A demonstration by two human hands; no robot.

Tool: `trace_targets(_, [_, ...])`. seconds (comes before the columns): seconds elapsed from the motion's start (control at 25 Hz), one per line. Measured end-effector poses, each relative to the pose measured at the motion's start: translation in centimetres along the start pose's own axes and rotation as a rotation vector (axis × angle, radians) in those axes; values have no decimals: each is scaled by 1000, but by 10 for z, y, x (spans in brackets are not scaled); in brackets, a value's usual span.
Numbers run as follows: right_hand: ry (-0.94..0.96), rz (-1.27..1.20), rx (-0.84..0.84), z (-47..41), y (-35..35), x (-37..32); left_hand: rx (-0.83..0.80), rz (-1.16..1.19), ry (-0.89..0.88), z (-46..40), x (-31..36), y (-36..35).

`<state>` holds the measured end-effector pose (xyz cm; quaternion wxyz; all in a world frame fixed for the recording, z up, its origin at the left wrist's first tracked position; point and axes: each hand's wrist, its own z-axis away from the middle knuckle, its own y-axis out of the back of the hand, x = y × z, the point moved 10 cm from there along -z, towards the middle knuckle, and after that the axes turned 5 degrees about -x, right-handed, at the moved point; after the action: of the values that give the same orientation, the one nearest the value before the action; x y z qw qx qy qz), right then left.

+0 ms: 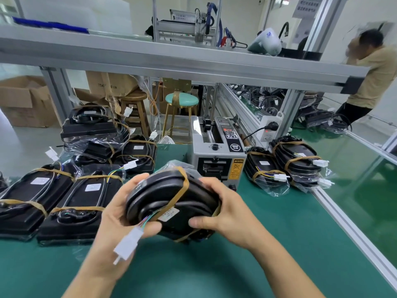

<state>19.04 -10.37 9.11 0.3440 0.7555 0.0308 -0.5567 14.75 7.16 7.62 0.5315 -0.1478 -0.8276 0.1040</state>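
Both forearms point(90, 276) are bare, as are left grip point(120, 214) and right grip point(223, 209).

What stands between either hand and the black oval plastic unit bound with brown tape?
Nothing visible: the left hand and right hand both grip the black oval plastic unit directly, above the green mat.

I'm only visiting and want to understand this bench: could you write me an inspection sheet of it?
Surface: green mat.
Job's things: black taped unit held above the mat; its white connector hangs by the left palm.
Clutter: taped units at left, more units at right; grey tape machine behind.
Hands: left hand and right hand grip the unit, fingers curled round it.
Cables: coloured wires run to the connector; black cord plugged into a power strip.
Surroundings: wooden stool, green stool, cardboard boxes, another person far right.
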Motion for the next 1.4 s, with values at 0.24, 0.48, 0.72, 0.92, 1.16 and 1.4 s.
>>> trace_targets(0.24, [91,878,72,-19,-2,-20,-140,-523,16,-5,29,6])
trace_targets(0.48, [211,733,60,-36,-36,-15,-69,-872,14,5,8,8])
trace_targets(0.72, [196,497,77,-32,-29,1,49,-857,-48,13,10,21])
trace_targets(0.92, [-361,-155,731,0,66,79,140,-856,-63,24,3,20])
trace_targets(1.16, [-523,-319,788,-25,61,97,165,-918,-132,31,6,6])
trace_targets(1.4, [-613,-446,897,-29,61,114,169,-969,-182,35,8,-2])
